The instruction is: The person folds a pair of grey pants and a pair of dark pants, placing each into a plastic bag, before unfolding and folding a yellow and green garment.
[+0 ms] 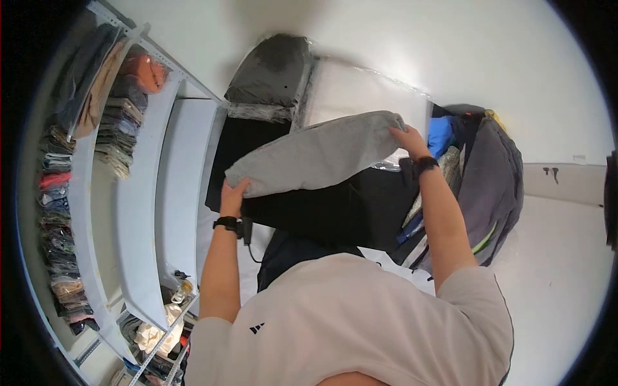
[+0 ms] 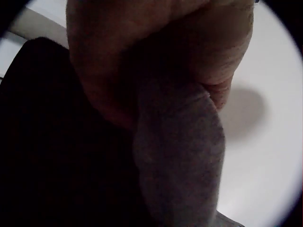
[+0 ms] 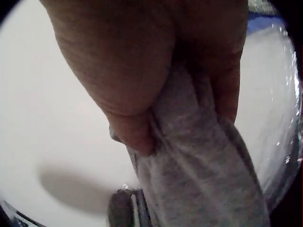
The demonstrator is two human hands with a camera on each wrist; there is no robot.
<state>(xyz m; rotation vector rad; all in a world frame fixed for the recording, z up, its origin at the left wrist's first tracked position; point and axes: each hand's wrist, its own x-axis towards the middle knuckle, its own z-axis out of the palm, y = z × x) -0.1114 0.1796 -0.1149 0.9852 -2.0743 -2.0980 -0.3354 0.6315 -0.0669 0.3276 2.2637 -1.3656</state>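
Observation:
A long grey piece of folded cloth (image 1: 315,154), likely a garment, stretches between both hands above a black surface (image 1: 322,215) in the head view. My left hand (image 1: 232,196) grips its left end, thumb on top. At the upper right corner, my right hand (image 1: 410,141) pinches the other end. In the left wrist view the fingers (image 2: 109,90) curl round the grey cloth (image 2: 182,156). The right wrist view has thumb and fingers (image 3: 137,135) closed on bunched grey fabric (image 3: 199,161).
Behind the cloth lie a dark garment in clear plastic (image 1: 270,74) and a stack of clear bags (image 1: 367,93). A heap of clothes (image 1: 489,180) is at the right. Shelves (image 1: 138,199) with packed, folded garments (image 1: 58,238) stand at the left.

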